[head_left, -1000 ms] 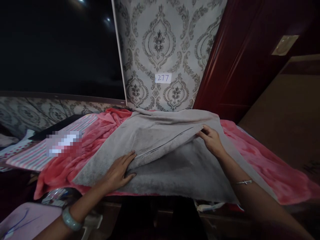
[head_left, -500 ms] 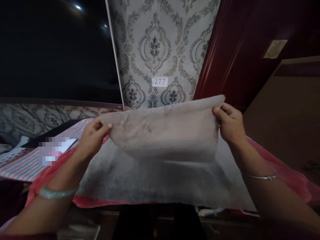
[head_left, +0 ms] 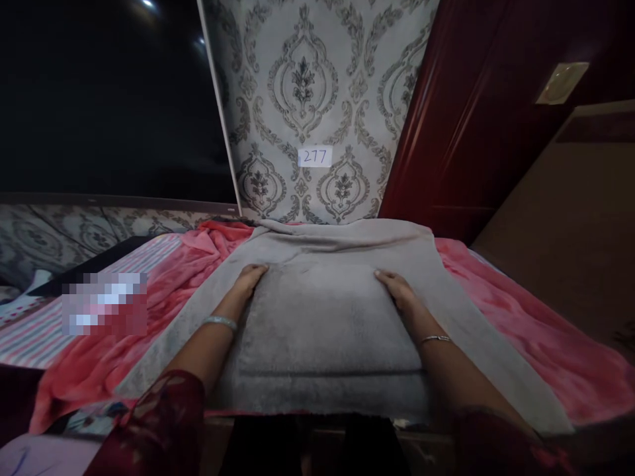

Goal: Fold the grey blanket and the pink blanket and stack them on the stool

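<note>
A grey towel (head_left: 322,317) lies spread over a pink blanket (head_left: 501,317) on the surface in front of me, with a folded layer lying flat in its middle. My left hand (head_left: 248,281) rests at the far left corner of that folded layer, fingers on the cloth. My right hand (head_left: 397,291) rests at the far right corner in the same way. Whether the fingers still pinch the corners or only press them down is unclear. A bracelet sits on each wrist.
A striped pink-and-white cloth (head_left: 44,330) lies to the left of the blanket. Behind stand a patterned wall with a small label reading 277 (head_left: 314,157), a dark screen (head_left: 109,99) at the left and a dark red door (head_left: 476,112) at the right.
Both hands lifted the towel's edge up in the air, then carried it away from me and laid it down flat as a folded layer.
</note>
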{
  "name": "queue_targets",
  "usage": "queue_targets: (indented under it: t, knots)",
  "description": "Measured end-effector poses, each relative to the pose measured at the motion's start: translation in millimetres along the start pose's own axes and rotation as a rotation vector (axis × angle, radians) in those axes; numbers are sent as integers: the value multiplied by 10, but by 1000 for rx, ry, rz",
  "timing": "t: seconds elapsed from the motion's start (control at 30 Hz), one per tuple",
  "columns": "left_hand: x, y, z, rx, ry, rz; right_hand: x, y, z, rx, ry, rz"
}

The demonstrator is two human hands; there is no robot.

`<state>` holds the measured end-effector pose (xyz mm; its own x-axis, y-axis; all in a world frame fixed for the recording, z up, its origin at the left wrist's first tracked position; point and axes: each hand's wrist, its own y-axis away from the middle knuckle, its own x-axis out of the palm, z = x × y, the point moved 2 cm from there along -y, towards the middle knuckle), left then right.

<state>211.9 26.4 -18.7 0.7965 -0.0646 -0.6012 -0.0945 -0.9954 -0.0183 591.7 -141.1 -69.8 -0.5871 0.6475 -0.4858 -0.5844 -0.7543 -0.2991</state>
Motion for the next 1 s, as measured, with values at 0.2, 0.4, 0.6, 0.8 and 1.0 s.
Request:
queue_targets:
  t: [0.2, 0.4, 0.6, 0.8, 1.0]
  knots:
    - [177, -129, 94, -17, -134, -87, 121, 59, -93, 191, 86, -78]
    - [176, -110, 148, 16, -140, -92, 15, 32, 81, 209, 179, -38]
    - [174, -78, 167, 59, -103, -90, 453, 148, 1100, -291, 508, 206]
    - [157, -43, 186, 114, -107, -97, 1498, 795, 1748, -495, 533, 554]
    - [199, -78, 225, 110, -106, -107, 1401, 721, 1459, -418, 588, 552]
